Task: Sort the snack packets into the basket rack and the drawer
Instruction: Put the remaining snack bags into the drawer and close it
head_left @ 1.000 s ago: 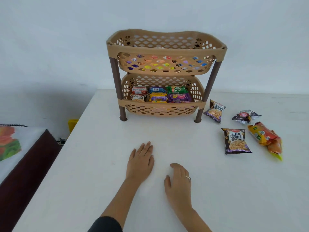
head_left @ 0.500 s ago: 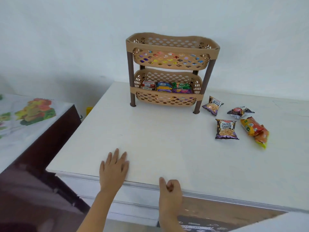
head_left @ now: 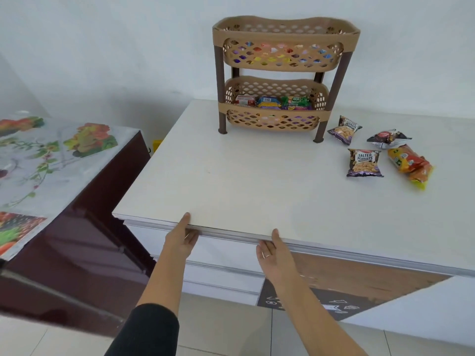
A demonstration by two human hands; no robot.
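Both hands go under the table's near lip: left hand (head_left: 181, 242) and right hand (head_left: 273, 255) hook the drawer (head_left: 223, 253), fingers hidden. Next, a straight pull; packets (head_left: 364, 163) wait far right by the rack (head_left: 282, 37).

Two bare forearms reach into view from below. The left hand (head_left: 181, 240) wears no ring or watch, and its forearm is uncovered up to a black sleeve (head_left: 149, 330), pushed back well behind the wrist. The right hand (head_left: 273, 255) carries a thin, pale band ring (head_left: 267, 255) on one finger; its forearm is bare all the way back from the wrist.
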